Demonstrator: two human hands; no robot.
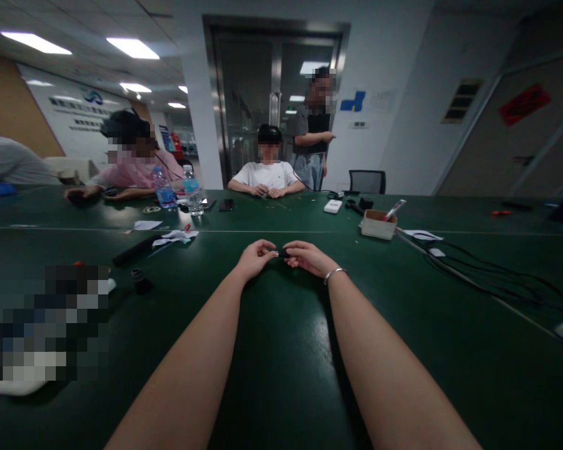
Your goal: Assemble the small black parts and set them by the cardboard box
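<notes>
Both of my forearms reach forward over the dark green table (281,350). Between my hands is a small dark object (282,253) with a light tip at its left end; its exact kind is too small to tell. The fingers of my right hand (308,257), which has a silver bracelet at the wrist, are closed on its dark part. My left hand (256,259) has its thumb and fingers pinched at the light end. The fingertips of the two hands nearly meet around the object.
Left of my hands lie crumpled paper (176,237), a black tube (134,251) and a small black item (141,281). Two bottles (192,190) stand farther back. Ahead right is a box (378,225), with cables (488,275) beyond. People sit across the table; one person stands behind.
</notes>
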